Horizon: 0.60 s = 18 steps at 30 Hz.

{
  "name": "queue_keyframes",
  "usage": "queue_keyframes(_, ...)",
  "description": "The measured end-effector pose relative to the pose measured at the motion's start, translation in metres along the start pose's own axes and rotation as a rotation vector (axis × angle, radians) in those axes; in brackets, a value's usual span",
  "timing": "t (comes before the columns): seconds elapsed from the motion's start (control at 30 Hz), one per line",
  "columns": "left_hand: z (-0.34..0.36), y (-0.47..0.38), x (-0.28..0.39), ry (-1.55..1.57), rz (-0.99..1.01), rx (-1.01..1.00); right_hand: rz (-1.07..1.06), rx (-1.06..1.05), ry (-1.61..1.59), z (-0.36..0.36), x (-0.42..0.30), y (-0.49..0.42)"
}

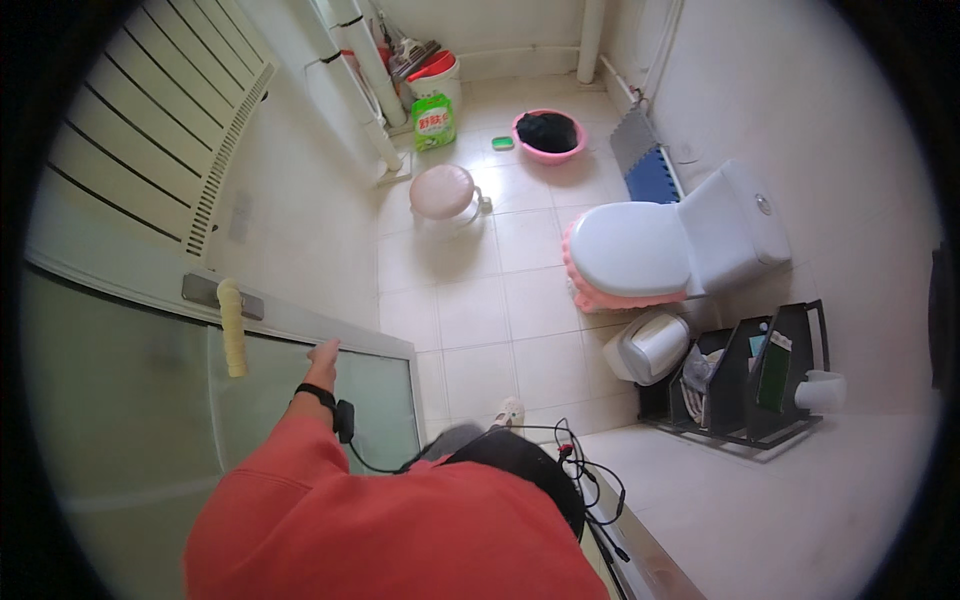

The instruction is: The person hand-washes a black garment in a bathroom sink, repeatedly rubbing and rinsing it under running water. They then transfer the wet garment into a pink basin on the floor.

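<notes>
My left hand (324, 354) reaches forward to the frame of a door with a frosted glass panel (292, 405). It looks to be against the frame; its fingers are too small and foreshortened to make out. To its left, a lever handle in a cream cover (232, 330) projects from a metal plate (196, 289). My right hand is out of view. Before me, a round padded stool (442, 192) stands on the white tile floor (469, 307). Beyond it, a pink basin (551, 157) holds dark cloth, beside a small green-and-white item (502, 142).
To the right are a white toilet (630, 247) with its lid down, a waste bin (649, 349) and a black rack (750, 390). A green printed bag (433, 124) and a bucket (450, 81) stand far back by white pipes (367, 67). Black cables (592, 487) hang at my right side.
</notes>
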<state>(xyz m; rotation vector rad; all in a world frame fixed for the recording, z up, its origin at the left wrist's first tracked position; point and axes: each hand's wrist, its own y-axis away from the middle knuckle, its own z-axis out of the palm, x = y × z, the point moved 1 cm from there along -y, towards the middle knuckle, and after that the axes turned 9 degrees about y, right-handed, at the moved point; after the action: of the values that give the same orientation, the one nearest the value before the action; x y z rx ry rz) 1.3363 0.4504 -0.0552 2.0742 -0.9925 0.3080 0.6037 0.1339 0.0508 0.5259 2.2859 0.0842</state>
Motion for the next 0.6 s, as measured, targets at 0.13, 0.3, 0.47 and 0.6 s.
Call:
queue_keyframes(0.13, -0.005, 0.002, 0.014, -0.039, -0.146, 0.077, -0.007, -0.136, 0.002, 0.03, -0.021, -0.008)
queue_keyframes(0.3, -0.001, 0.022, 0.044, 0.126, -0.311, -0.243, 0.02, -0.229, 0.008, 0.062, -0.04, -0.011)
queue_keyframes(0.47, 0.019, 0.025, 0.06, 0.555, -0.386, -0.125, 0.099, -0.277, 0.055, 0.089, -0.061, 0.0)
queue_keyframes(0.6, 0.082, -0.009, 0.102, 0.585, -0.573, -0.103, 0.2, -0.268, 0.072, 0.114, -0.083, 0.017)
